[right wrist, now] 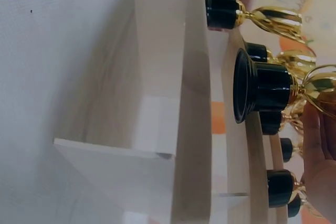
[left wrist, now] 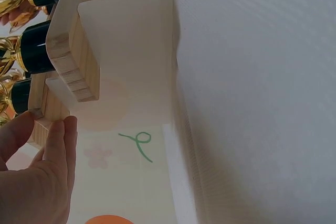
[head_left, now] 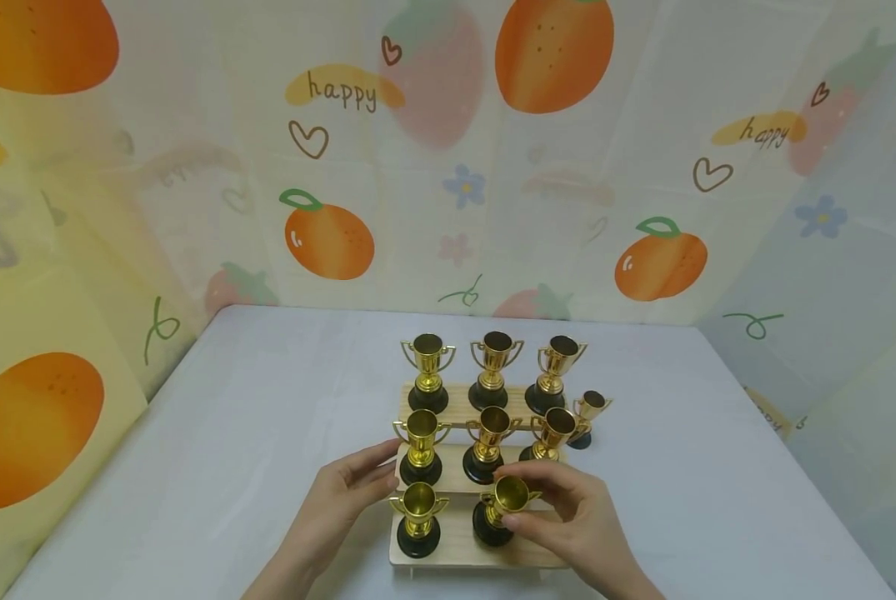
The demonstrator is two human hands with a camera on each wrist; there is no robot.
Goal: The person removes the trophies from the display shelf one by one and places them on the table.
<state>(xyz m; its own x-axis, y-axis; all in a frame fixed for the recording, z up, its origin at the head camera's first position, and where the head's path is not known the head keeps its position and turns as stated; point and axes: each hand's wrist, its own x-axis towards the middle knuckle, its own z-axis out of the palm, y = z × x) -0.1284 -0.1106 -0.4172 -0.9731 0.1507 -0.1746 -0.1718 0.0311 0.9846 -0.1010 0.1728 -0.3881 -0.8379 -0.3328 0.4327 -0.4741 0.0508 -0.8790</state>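
Note:
A small gold trophy cup (head_left: pixel 511 495) on a black base is pinched by my right hand (head_left: pixel 578 517). In the right wrist view the held trophy's base (right wrist: pixel 270 86) is apart from the front board, a little above it. My left hand (head_left: pixel 338 492) holds the left end of the middle tier of a three-tier wooden stand (head_left: pixel 455 546), thumb and fingers (left wrist: pixel 55 145) on either side of the board's end. Another trophy (head_left: pixel 419 525) stands upright at the front tier's left end. Three more stand on the middle tier, the right one partly hidden by my right hand.
Three trophies (head_left: pixel 490 375) stand along the top tier. One further trophy (head_left: pixel 587 421) is on the white tablecloth (head_left: pixel 267 400), right of the stand. Behind the table hangs a fruit-printed curtain (head_left: pixel 417 183), with more at both sides.

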